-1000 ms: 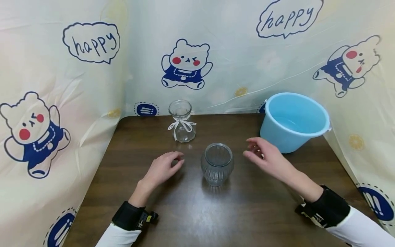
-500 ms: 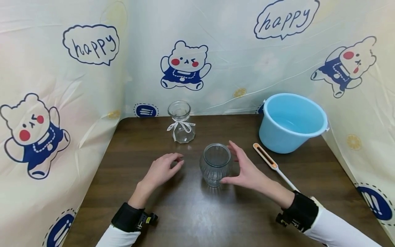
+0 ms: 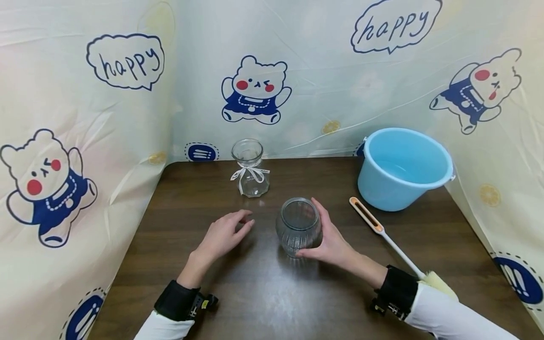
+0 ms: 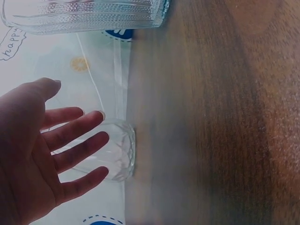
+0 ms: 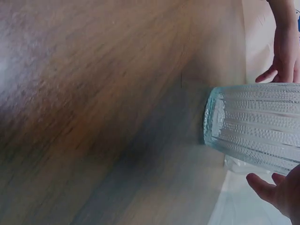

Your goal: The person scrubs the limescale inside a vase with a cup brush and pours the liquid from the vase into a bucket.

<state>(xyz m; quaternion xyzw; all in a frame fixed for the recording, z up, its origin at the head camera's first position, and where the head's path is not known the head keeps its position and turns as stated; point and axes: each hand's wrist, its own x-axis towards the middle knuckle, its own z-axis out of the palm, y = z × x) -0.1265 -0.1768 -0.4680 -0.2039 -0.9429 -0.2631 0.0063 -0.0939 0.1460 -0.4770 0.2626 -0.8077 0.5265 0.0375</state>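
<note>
A ribbed round glass jar (image 3: 298, 225) stands upright on the dark wooden table (image 3: 263, 302), near the middle. My right hand (image 3: 320, 233) is curled round its right side, thumb low at the front, fingers behind. The right wrist view shows the jar (image 5: 255, 131) close up with a fingertip (image 5: 262, 186) below it. My left hand (image 3: 229, 229) rests on the table to the jar's left, fingers relaxed and holding nothing. In the left wrist view that hand (image 4: 51, 150) is spread open.
A small glass vase with a white ribbon (image 3: 250, 167) stands at the back, also in the left wrist view (image 4: 117, 152). A light blue bucket (image 3: 403, 167) sits at the back right. A long-handled brush (image 3: 382, 231) lies beside my right forearm. Printed curtains wall in the table.
My right hand came in from near the bucket and closed round the jar's right side, uncovering the brush. The left hand and the jar have stayed put.
</note>
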